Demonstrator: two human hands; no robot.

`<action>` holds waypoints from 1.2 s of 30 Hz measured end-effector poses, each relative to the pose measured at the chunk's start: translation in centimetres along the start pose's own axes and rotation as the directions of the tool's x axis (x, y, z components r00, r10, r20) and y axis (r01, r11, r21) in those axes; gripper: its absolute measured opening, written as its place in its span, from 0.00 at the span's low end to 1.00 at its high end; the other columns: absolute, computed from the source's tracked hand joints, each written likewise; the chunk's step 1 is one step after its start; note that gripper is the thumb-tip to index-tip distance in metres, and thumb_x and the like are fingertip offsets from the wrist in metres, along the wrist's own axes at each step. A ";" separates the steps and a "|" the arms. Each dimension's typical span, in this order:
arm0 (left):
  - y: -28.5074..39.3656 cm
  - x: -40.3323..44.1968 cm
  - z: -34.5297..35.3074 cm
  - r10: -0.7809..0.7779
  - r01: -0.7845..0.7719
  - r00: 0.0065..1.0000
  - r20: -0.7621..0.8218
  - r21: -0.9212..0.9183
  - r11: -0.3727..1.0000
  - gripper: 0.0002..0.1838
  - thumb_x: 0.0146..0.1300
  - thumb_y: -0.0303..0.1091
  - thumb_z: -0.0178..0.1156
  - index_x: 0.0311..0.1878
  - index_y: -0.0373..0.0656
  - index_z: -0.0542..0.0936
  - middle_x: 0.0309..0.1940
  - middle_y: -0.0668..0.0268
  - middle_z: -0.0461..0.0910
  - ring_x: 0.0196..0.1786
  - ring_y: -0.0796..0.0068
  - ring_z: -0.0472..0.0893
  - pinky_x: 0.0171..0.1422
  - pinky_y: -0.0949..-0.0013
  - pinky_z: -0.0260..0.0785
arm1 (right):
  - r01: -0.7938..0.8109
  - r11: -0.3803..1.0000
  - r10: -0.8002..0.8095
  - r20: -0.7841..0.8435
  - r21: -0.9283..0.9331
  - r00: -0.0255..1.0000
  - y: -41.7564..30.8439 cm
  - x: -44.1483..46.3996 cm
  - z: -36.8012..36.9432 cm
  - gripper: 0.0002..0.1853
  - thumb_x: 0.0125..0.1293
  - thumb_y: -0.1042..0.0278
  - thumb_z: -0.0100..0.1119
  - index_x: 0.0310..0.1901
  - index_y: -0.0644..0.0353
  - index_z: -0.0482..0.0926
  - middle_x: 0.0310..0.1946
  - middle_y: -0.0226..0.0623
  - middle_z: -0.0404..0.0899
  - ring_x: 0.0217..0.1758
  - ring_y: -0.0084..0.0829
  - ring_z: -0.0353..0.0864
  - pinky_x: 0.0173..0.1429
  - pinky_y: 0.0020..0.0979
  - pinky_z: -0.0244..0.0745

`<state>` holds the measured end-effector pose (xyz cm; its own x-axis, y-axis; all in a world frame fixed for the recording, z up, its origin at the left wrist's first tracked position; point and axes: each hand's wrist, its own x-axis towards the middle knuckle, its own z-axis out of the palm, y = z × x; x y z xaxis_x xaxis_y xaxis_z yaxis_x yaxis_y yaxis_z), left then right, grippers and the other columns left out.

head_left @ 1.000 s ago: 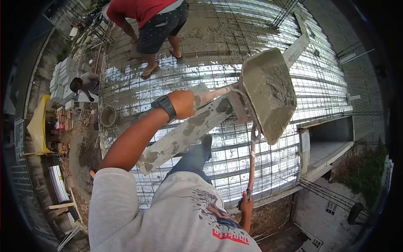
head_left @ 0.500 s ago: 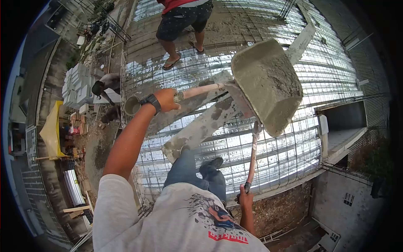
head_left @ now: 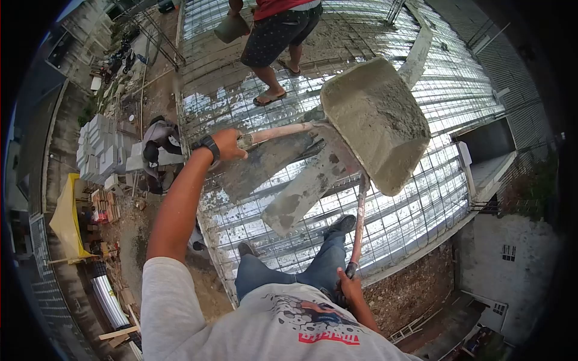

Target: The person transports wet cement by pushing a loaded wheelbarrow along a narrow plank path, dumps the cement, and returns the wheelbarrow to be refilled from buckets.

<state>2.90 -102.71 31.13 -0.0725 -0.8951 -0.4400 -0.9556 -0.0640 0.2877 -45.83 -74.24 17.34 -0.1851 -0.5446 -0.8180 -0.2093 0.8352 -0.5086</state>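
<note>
Both clenched round wheelbarrow handles (head_left: 283,132), left hand (head_left: 226,145) and right hand (head_left: 350,289); concrete (head_left: 400,117) still untipped; bucket (head_left: 232,28) newly visible, eleven o'clock

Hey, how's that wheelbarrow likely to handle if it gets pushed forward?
The wheelbarrow would probably feel heavy, since wet-looking concrete lies in its tray. It may be nose-heavy, as that load looks gathered toward the front. It might also jolt or snag if it strays off the boards onto the steel mesh.
</note>
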 end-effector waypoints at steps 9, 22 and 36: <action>-23.7 -8.0 2.8 -0.116 0.115 0.993 0.001 0.081 0.990 0.35 0.43 0.50 0.75 0.53 0.39 0.81 0.46 0.47 0.83 0.48 0.49 0.83 0.54 0.55 0.75 | -0.311 0.942 0.272 0.257 0.127 0.927 6.6 -8.5 22.8 0.20 0.64 0.48 0.65 0.35 0.57 0.73 0.26 0.34 0.78 0.25 0.31 0.81 0.28 0.36 0.74; -45.5 -23.3 18.6 -0.448 0.441 0.894 0.029 0.132 0.888 0.35 0.52 0.51 0.71 0.58 0.39 0.74 0.51 0.48 0.80 0.53 0.47 0.80 0.56 0.51 0.73 | -0.662 0.744 0.577 0.416 0.087 0.703 23.5 -11.6 44.7 0.16 0.71 0.49 0.56 0.45 0.53 0.72 0.34 0.36 0.78 0.37 0.35 0.81 0.42 0.44 0.81; -50.8 -25.9 35.7 -0.678 0.678 0.722 0.136 0.056 0.733 0.34 0.60 0.53 0.65 0.63 0.38 0.71 0.57 0.51 0.77 0.61 0.52 0.76 0.65 0.53 0.71 | -0.606 0.794 0.583 0.331 -0.040 0.742 29.2 -8.8 42.9 0.14 0.72 0.52 0.54 0.50 0.51 0.71 0.40 0.32 0.75 0.42 0.32 0.79 0.45 0.47 0.84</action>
<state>43.14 -60.46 -2.49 0.5571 -0.5431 -0.6282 -0.7655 -0.6291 -0.1350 -9.15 -41.79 -1.84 0.0582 0.1081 -0.9924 -0.0922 0.9905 0.1025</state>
